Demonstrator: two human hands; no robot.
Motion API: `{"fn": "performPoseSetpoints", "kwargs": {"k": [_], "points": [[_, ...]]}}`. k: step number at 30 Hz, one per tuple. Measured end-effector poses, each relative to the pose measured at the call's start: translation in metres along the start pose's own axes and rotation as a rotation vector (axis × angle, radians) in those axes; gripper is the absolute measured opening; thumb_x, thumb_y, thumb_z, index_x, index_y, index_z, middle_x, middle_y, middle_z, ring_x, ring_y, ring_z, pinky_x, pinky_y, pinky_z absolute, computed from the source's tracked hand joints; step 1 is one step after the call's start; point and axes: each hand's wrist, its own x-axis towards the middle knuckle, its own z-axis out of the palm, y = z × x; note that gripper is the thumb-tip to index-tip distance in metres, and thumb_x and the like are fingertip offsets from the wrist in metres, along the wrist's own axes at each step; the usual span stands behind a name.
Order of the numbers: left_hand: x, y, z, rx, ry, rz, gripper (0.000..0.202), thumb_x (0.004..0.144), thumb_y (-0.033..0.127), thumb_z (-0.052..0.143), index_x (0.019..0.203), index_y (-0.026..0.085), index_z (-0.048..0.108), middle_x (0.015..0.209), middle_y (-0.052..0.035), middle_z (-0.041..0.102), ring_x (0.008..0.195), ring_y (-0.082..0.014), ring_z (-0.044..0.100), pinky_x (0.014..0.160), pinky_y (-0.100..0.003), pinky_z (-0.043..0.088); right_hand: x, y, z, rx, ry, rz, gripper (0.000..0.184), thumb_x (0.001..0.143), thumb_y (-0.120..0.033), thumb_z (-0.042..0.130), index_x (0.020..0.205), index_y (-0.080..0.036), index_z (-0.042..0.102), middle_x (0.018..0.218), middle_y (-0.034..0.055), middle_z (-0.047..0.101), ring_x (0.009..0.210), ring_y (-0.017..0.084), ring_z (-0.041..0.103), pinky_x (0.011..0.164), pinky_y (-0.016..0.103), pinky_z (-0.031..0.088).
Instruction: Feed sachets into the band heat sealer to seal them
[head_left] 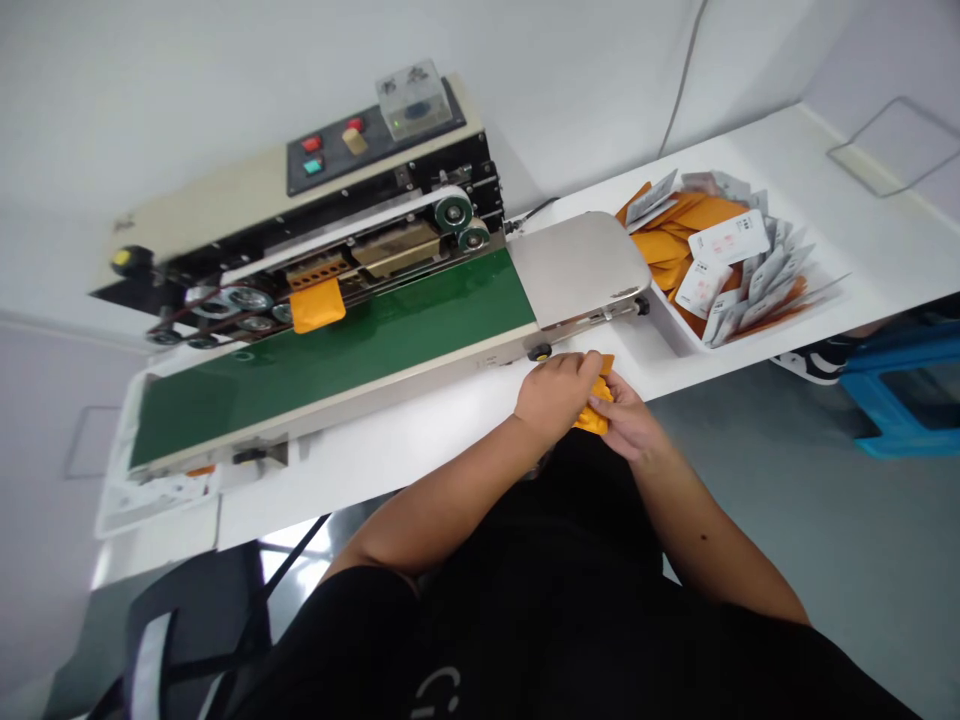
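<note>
Close to my body, at the table's front edge, both hands grip one small orange packet (595, 410). My left hand (555, 392) wraps over its upper left side, hiding much of it. My right hand (628, 418) pinches it from the right, thumb on its face. Ahead of them stands a band sealing machine (300, 200) with a green conveyor belt (420, 322). Another orange packet (318, 305) hangs from the machine's sealing band over the belt. A metal plate (581, 265) sits at the belt's right end.
A white bin (675, 330) on the right holds orange packets and white printed packets (729, 240). Another white tray (161, 505) stands under the belt's left end. A blue stool (900, 400) is on the floor at right, a black chair (199, 610) at lower left.
</note>
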Motion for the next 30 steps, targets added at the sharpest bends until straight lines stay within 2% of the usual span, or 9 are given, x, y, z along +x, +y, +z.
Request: {"fn": "performPoseSetpoints", "kwargs": {"k": [2,5,7,10,14,16,18,23,30], "points": [[-0.002,-0.003,0.002,-0.005,0.019,0.008,0.017,0.109,0.022,0.052,0.122,0.017,0.062,0.104,-0.0096,0.076,0.103,-0.0234,0.075,0.084,-0.031,0.059,0.001,-0.004,-0.003,-0.031,-0.013,0.026,0.059,0.068,-0.025,0.101,0.121,-0.028,0.075,0.118,0.0016,0.079,0.103,0.018,0.077,0.094,0.030,0.065],[-0.006,-0.007,0.000,0.000,0.107,0.079,0.017,0.108,0.019,0.053,0.119,0.016,0.065,0.114,-0.0108,0.077,0.108,-0.0231,0.075,0.088,-0.031,0.059,0.006,-0.012,-0.005,-0.078,0.015,-0.023,0.058,0.068,-0.022,0.099,0.121,-0.029,0.076,0.121,0.0010,0.079,0.107,0.019,0.077,0.096,0.032,0.065],[-0.011,-0.011,-0.006,-0.004,0.194,0.158,0.020,0.109,0.020,0.050,0.119,0.017,0.068,0.120,-0.0096,0.077,0.109,-0.0225,0.074,0.087,-0.031,0.059,0.014,-0.020,-0.008,-0.115,0.028,-0.065,0.060,0.066,-0.023,0.100,0.121,-0.028,0.076,0.122,0.0018,0.080,0.106,0.019,0.077,0.094,0.032,0.065],[-0.019,-0.023,-0.024,-0.031,0.307,0.256,0.028,0.112,0.022,0.046,0.129,0.022,0.069,0.122,-0.0068,0.077,0.112,-0.0205,0.072,0.085,-0.029,0.059,0.027,-0.037,-0.017,-0.165,0.009,-0.084,0.064,0.064,-0.024,0.102,0.122,-0.027,0.077,0.130,0.0053,0.078,0.106,0.020,0.078,0.091,0.031,0.066],[-0.023,-0.056,-0.050,-0.091,0.437,0.250,0.029,0.113,0.025,0.046,0.128,0.027,0.071,0.119,-0.0060,0.077,0.115,-0.0198,0.070,0.091,-0.033,0.059,0.040,-0.051,-0.029,-0.187,0.000,-0.108,0.061,0.063,-0.023,0.101,0.119,-0.029,0.078,0.142,0.0037,0.073,0.117,0.021,0.075,0.096,0.032,0.066],[-0.020,-0.077,-0.060,-0.091,0.532,0.239,0.026,0.112,0.024,0.048,0.120,0.024,0.073,0.113,-0.0074,0.078,0.112,-0.0214,0.070,0.093,-0.036,0.058,0.042,-0.052,-0.032,-0.185,0.010,-0.111,0.059,0.065,-0.024,0.101,0.119,-0.030,0.077,0.138,0.0035,0.074,0.115,0.021,0.076,0.094,0.034,0.068],[-0.013,-0.098,-0.066,-0.072,0.600,0.167,0.024,0.111,0.025,0.048,0.115,0.023,0.072,0.109,-0.0089,0.077,0.105,-0.0214,0.070,0.089,-0.036,0.056,0.042,-0.052,-0.032,-0.185,0.007,-0.103,0.059,0.066,-0.025,0.100,0.120,-0.030,0.077,0.133,0.0045,0.076,0.111,0.023,0.077,0.089,0.037,0.069],[0.012,-0.137,-0.075,-0.025,0.599,0.028,0.027,0.112,0.031,0.042,0.113,0.023,0.068,0.109,-0.0106,0.074,0.103,-0.0227,0.065,0.086,-0.037,0.052,0.041,-0.052,-0.031,-0.184,-0.010,-0.083,0.059,0.067,-0.024,0.100,0.121,-0.029,0.078,0.133,0.0047,0.076,0.109,0.021,0.077,0.088,0.035,0.070],[0.035,-0.167,-0.081,0.105,0.564,-0.009,0.025,0.110,0.023,0.040,0.106,0.022,0.064,0.102,-0.0100,0.070,0.100,-0.0238,0.064,0.081,-0.035,0.051,0.043,-0.052,-0.033,-0.183,-0.008,-0.061,0.059,0.067,-0.023,0.100,0.121,-0.029,0.078,0.136,0.0051,0.075,0.109,0.022,0.076,0.088,0.036,0.070]]}}
